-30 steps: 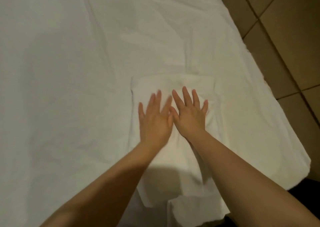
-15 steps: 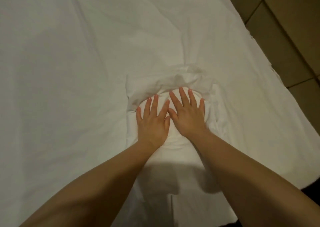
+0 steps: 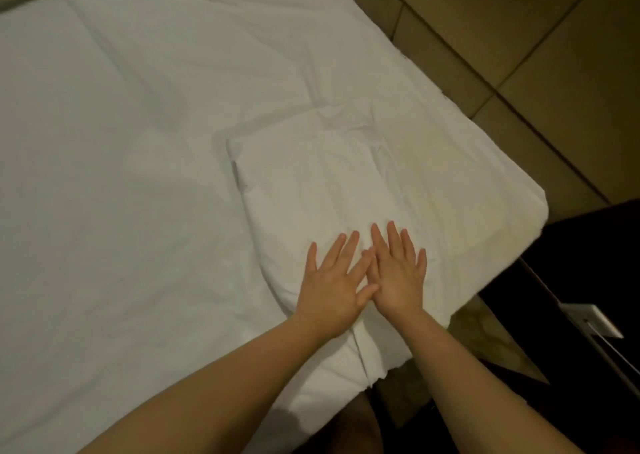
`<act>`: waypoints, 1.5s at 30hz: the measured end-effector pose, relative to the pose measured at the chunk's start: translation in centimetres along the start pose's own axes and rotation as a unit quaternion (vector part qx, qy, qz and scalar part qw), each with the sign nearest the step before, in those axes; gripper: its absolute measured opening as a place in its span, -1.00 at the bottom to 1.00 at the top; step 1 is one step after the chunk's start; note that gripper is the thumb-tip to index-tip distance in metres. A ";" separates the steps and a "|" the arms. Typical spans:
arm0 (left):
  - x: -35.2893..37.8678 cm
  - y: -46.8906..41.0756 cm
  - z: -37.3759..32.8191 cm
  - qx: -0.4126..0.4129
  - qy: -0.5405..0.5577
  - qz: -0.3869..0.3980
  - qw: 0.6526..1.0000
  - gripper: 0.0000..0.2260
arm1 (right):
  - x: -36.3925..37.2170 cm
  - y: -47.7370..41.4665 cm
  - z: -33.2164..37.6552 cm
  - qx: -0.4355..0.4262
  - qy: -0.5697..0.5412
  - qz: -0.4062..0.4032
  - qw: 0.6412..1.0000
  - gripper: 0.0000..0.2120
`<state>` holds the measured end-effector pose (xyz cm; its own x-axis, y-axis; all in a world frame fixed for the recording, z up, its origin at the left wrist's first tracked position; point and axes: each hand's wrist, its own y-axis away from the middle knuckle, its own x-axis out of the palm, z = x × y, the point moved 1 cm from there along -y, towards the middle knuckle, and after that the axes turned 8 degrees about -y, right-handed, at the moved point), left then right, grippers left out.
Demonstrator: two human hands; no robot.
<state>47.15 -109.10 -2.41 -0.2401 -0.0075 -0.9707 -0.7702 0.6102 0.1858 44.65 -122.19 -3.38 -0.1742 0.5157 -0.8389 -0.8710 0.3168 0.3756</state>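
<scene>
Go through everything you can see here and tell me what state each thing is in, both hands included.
folded white cloth: folded into a flat rectangle, lightly creased, lying on the bed near its corner.
left hand: flat, fingers straight and spread, resting on the cloth's near end.
right hand: flat, fingers straight, resting on the cloth, touching the left hand.
bed sheet: spread out, wrinkled.

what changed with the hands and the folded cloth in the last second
The left hand and right hand slid back along the folded cloth toward its near end; the bunch ahead of the fingertips half a second ago now lies flat. Unchanged: palms flat, side by side, gripping nothing; cloth on the white sheet.
</scene>
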 end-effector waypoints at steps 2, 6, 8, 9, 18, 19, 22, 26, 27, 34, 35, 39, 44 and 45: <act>0.9 -0.2 0.3 -0.003 0.002 -0.013 1.000 -0.46 | 0.6 0.6 0.0 0.028 -0.018 -0.013 0.999 -0.50; 3.8 -0.7 0.8 0.002 -0.030 -0.022 0.999 -0.50 | 2.0 1.1 -2.4 0.049 -0.106 -0.038 0.992 -0.37; 4.3 -0.7 0.5 0.002 -0.048 -0.021 0.999 -0.49 | 2.7 2.0 -4.1 0.087 -0.198 -0.034 0.976 -0.28; 4.3 -0.7 0.4 0.001 -0.059 -0.017 0.998 -0.48 | 2.9 2.6 -4.7 0.096 -0.235 -0.035 0.967 -0.25; 2.7 -0.8 0.5 0.005 -0.063 0.071 0.995 -0.40 | 4.0 3.6 -2.5 0.155 -0.507 -0.080 0.844 -0.26; 2.4 -0.9 0.3 0.009 -0.065 0.070 0.995 -0.42 | 3.9 3.5 -2.1 0.164 -0.538 -0.094 0.822 -0.24; 2.0 -1.1 0.1 0.018 -0.073 0.073 0.995 -0.44 | 3.5 2.5 -1.1 0.193 -0.605 -0.117 0.764 -0.12; 1.6 -1.5 0.6 0.022 -0.056 0.087 0.994 -0.34 | 2.7 1.8 -0.3 0.215 -0.653 -0.103 0.719 -0.02; 1.4 -1.6 0.6 0.022 -0.059 0.099 0.993 -0.29 | 2.5 1.9 -0.2 0.215 -0.666 -0.098 0.708 -0.03; -2.0 -2.0 1.3 0.023 -0.058 0.177 0.982 -0.01 | -0.5 2.5 1.5 0.194 -0.704 -0.089 0.678 -0.26; -2.7 -2.1 1.5 0.021 -0.053 0.181 0.982 0.00 | -1.1 2.7 1.9 0.183 -0.711 -0.086 0.674 -0.29; -5.7 -3.0 2.9 0.007 -0.009 0.191 0.981 0.01 | -4.2 3.0 4.1 0.141 -0.743 -0.081 0.649 -0.35; -9.4 -5.7 5.0 0.001 0.075 0.165 0.983 -0.11 | -7.8 2.0 6.9 0.088 -0.747 -0.069 0.655 -0.36; -10.5 -6.5 5.4 0.007 0.090 0.158 0.983 -0.20 | -8.4 1.7 7.3 0.075 -0.744 -0.064 0.661 -0.36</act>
<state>57.87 -108.65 5.80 -0.5683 0.0448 -0.8216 -0.6317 0.6161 0.4705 48.05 -120.15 7.17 0.6390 0.6529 0.4067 -0.7596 0.4520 0.4678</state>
